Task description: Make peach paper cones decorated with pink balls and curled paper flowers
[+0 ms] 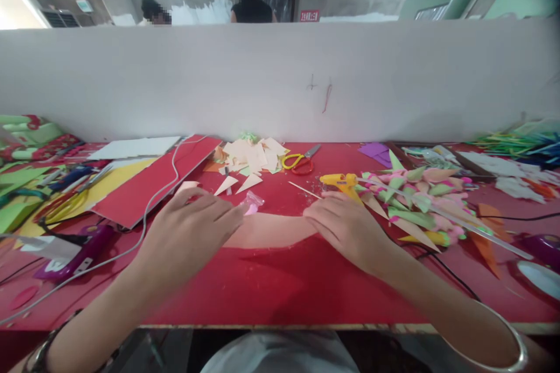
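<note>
A: head view, where's the strip (271,230)?
B: mid tabletop (262,297), on it or just above, can't tell which; left hand (192,224) has one end pinched, right hand (345,221) has the other, near the glue gun (341,179);
A: floppy, you think?
B: looks light and bendy, probably creases easily; I'd hold it by both ends, softly

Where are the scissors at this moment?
In the head view, the scissors lie near the middle, toward the far side of the red table, just right of the pale paper pile and beyond the paper strip.
</note>
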A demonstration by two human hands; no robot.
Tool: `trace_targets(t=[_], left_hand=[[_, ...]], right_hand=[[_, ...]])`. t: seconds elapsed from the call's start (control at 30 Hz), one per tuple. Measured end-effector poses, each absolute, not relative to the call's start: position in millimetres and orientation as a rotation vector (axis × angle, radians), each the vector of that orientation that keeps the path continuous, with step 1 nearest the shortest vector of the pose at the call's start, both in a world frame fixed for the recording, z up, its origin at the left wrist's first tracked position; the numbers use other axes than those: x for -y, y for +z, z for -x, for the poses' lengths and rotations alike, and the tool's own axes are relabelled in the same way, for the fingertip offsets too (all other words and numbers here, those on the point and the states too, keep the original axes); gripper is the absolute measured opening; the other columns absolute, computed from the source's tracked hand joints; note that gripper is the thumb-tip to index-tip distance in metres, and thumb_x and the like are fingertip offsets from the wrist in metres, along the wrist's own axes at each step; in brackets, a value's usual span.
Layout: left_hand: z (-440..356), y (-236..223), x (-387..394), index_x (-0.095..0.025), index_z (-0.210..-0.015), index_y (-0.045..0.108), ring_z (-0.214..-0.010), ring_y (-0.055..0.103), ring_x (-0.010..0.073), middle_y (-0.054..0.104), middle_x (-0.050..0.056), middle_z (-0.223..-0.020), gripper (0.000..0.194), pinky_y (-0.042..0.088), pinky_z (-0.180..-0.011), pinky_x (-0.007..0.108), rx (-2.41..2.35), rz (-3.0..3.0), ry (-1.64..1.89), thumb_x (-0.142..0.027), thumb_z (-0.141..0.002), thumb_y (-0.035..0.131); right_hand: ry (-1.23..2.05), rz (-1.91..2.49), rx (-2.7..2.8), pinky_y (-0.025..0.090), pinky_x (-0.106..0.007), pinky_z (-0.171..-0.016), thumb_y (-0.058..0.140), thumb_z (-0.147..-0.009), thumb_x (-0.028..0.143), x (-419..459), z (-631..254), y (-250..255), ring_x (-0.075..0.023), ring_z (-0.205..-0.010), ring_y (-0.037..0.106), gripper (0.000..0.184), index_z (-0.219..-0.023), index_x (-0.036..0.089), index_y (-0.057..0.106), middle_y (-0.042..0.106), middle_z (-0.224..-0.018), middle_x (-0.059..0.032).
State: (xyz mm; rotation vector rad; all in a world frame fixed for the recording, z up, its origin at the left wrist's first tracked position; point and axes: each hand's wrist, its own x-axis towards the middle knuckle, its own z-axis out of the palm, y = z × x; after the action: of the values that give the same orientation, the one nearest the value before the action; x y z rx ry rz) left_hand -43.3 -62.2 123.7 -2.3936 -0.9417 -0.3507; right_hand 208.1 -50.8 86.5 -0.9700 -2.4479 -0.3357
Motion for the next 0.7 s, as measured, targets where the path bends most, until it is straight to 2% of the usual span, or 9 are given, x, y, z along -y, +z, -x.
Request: trace_targets(t=[0.07, 0.23, 0.37, 0.5, 0.7], left_hand=[[32.4, 125.4, 64.1, -0.017, -0.098, 0.055, -0.076, 0.059, 0.0177, 0.065, 0.003, -0.079, 0.028, 0.036, -0.076, 0.035, 0.888, 2.329, -0.345, -0.012, -0.086, 0.03], [3.9, 121.4, 65.1, -0.018, -0.073, 0.054, -0.055, 0.05, 0.009, 0.054, -0.005, -0.057, 0.019, 0.036, -0.071, 0.027, 0.718, 2.354, -0.555, -0.013, -0.084, 0.039], [-3.5, 120.9, 63.7, -0.018, -0.061, 0.048, -0.049, 0.042, 0.0082, 0.045, -0.006, -0.05, 0.022, 0.035, -0.063, 0.025, 0.696, 2.309, -0.615, -0.015, -0.082, 0.042], [8.9, 119.6, 58.3, -0.018, -0.058, 0.046, -0.046, 0.041, 0.0078, 0.044, -0.006, -0.047, 0.022, 0.034, -0.059, 0.024, 0.673, 2.309, -0.654, -0.012, -0.079, 0.045], [56.0, 104.7, 37.9, -0.019, -0.064, 0.051, -0.047, 0.047, 0.0073, 0.054, -0.005, -0.051, 0.016, 0.034, -0.054, 0.021, 0.786, 2.391, -0.631, -0.009, -0.076, 0.046]], right_hand=[[-0.298, 0.979, 2.467, 0.035, -0.026, -0.068, 0.038, -0.087, 0.015, 52.7, -203.0, 87.8, -0.0129, -0.064, 0.053, 0.024, -0.075, 0.017, 0.058, 0.062, -0.069, -0.0018], [-0.221, 0.864, 2.386, 0.027, -0.024, -0.05, 0.033, -0.089, 0.023, 58.3, -188.2, 92.1, -0.0095, -0.044, 0.041, 0.037, -0.058, 0.016, 0.052, 0.051, -0.047, 0.0015], [0.121, 0.933, 2.355, 0.026, -0.02, -0.048, 0.036, -0.089, 0.027, 60.9, -183.9, 98.9, -0.0085, -0.047, 0.043, 0.032, -0.065, 0.017, 0.054, 0.052, -0.052, 0.0021], [0.425, 0.944, 2.329, 0.03, -0.018, -0.05, 0.039, -0.088, 0.029, 60.3, -192.5, 106.5, -0.0073, -0.051, 0.045, 0.027, -0.069, 0.017, 0.054, 0.052, -0.056, 0.0029], [0.461, 1.1, 2.271, 0.029, -0.019, -0.047, 0.04, -0.086, 0.029, 59.2, -222.1, 109.1, -0.007, -0.047, 0.042, 0.027, -0.064, 0.018, 0.052, 0.047, -0.052, 0.0043]])
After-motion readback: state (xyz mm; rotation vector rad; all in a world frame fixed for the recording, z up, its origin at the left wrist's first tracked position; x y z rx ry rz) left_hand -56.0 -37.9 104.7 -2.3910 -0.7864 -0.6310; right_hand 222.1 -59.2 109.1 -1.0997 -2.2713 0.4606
